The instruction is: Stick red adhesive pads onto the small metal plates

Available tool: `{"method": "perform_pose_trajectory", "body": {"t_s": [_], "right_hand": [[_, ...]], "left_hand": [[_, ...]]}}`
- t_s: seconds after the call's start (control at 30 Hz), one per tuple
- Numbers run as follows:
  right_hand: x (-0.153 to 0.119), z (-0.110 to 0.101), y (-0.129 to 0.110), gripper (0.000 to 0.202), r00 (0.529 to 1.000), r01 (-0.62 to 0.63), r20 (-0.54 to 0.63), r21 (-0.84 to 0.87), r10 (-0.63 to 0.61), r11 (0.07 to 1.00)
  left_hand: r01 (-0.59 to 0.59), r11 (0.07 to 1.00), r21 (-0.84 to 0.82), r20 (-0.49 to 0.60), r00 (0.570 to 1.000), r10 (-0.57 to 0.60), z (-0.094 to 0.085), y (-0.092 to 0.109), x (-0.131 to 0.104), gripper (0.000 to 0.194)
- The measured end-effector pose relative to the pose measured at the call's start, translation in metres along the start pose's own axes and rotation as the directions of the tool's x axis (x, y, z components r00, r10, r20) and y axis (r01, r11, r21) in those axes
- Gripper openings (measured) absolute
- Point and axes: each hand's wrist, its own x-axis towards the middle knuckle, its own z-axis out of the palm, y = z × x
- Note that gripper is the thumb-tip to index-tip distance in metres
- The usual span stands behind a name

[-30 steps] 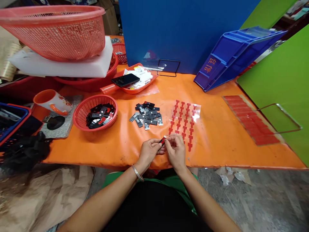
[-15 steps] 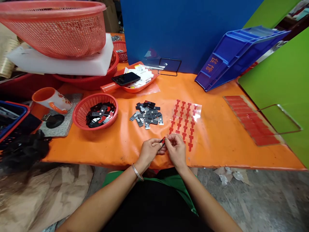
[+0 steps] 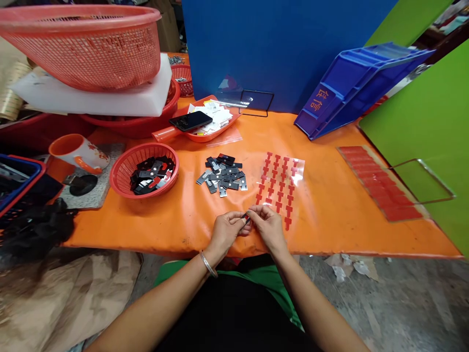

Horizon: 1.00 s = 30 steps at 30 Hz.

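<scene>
My left hand (image 3: 227, 231) pinches a small black flat piece (image 3: 246, 218) with a bit of red on its face. Close against it, my right hand (image 3: 266, 225) has its thumb and fingers pressed onto the same piece, which they partly cover. Beyond my hands lies a clear sheet of red T-shaped stickers (image 3: 280, 182). A loose pile of black and grey flat pieces (image 3: 223, 173) is to the left of that sheet. Similar pieces, some with red on them, fill part of a round red basket (image 3: 122, 183) farther left.
A red scoop (image 3: 164, 134) holds paper slips, with a black phone (image 3: 190, 121) on top. An orange and white mug (image 3: 82, 152) stands at left below a big red basket (image 3: 91, 54). A blue bin (image 3: 340, 88) leans at back right, near a red-striped sheet (image 3: 381, 183).
My right fingers have come down and closed over the red part of the black piece, hiding more of it. The left hand stays nearly still; the view shifts slightly.
</scene>
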Motion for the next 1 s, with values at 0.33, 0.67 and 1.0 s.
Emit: {"method": "perform_pose_trajectory", "body": {"t_s": [0.33,0.67,1.0], "right_hand": [[-0.003,-0.004,-0.005,0.032,1.000,0.006,-0.012,-0.117,-0.007,0.993],[0.031,0.016,-0.008,0.020,0.812,0.533,0.208,-0.647,-0.546,0.545],[0.073,0.042,-0.010,0.020,0.720,0.601,0.386,-0.762,-0.577,0.240]], "left_hand": [[-0.168,0.981,0.100,0.022,0.986,0.167,-0.012,0.008,-0.001,0.019],[-0.241,0.254,0.937,-0.146,0.389,0.909,-0.135,0.128,0.006,0.031],[-0.476,0.417,0.775,-0.125,0.531,0.838,-0.111,0.104,-0.005,0.025]]}}
